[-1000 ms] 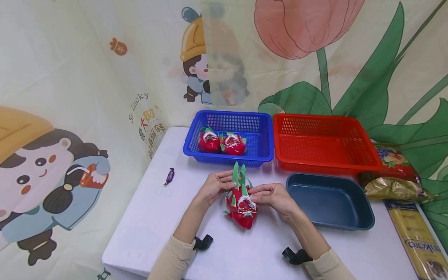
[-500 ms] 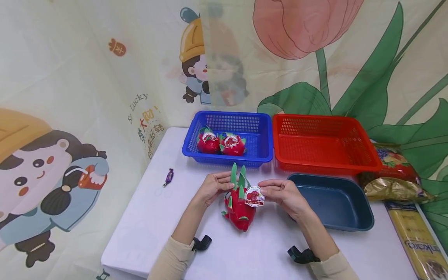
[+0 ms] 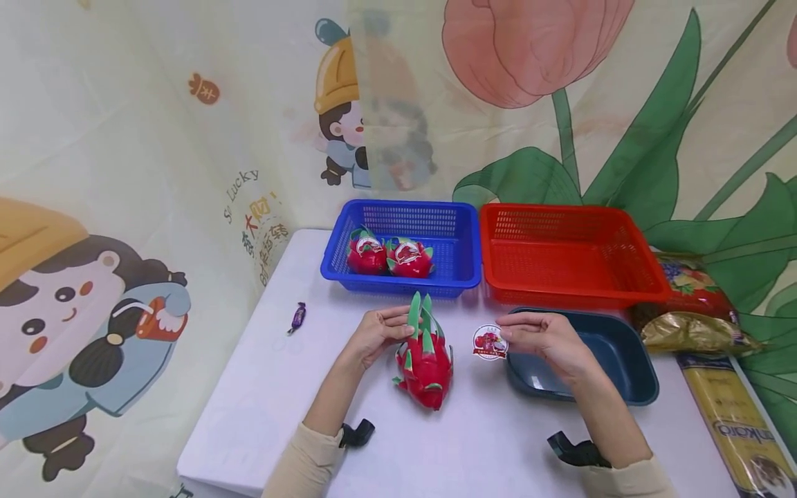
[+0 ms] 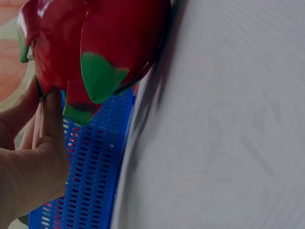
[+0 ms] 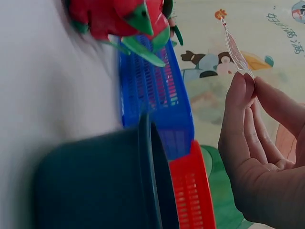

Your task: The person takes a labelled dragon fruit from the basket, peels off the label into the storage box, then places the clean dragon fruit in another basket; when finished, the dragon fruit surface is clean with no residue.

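Note:
A red dragon fruit with green leaf tips lies on the white table, its long leaves pointing to the back. My left hand pinches the fruit's leafy end between thumb and fingers; the left wrist view shows the grip at the base of the red skin. Between thumb and index finger, my right hand pinches a round sticker with a dragon fruit picture. The sticker is off the fruit, over the left rim of the dark teal basin. In the right wrist view the sticker appears edge-on.
At the back, a blue basket holds two dragon fruits with stickers on. Beside it stands a red basket. A purple wrapped candy lies at left. A gold packet and a yellow bag lie at right.
My right hand has peeled the round sticker off the dragon fruit and carried it right, to the basin's edge. My left hand has stayed on the fruit's leaves.

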Available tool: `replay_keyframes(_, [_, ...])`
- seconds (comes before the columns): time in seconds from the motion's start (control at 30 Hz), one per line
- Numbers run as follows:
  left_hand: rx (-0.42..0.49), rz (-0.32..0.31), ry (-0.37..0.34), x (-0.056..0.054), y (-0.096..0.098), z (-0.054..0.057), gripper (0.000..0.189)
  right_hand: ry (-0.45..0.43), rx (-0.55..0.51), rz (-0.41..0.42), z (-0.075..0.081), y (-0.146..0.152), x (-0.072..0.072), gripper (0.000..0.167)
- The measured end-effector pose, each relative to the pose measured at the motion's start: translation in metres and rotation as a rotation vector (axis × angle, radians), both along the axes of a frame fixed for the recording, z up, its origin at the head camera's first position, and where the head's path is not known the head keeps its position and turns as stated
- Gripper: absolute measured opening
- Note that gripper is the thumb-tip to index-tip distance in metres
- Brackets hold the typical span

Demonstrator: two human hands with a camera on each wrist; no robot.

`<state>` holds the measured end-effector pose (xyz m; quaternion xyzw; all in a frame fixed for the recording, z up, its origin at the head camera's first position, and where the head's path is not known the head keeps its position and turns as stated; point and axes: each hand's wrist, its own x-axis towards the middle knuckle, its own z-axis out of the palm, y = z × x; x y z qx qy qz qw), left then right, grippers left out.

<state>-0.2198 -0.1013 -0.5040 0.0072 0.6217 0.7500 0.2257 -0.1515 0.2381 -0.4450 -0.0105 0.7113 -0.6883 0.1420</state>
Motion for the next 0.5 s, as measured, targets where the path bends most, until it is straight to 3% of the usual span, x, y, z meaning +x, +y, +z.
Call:
replay_keyframes(0.3, [0.007,-0.002,-0.018,-0.001,0.000,-0.001,0.048,0.007,0.012,-0.025,-0.002,0.036,-0.003,0.035])
replay_keyframes(0.5, [0.005,0.009,-0.028,-0.001,0.000,-0.001,0.047,-0.042,0.051,-0.017,-0.005,0.057,-0.006,0.037])
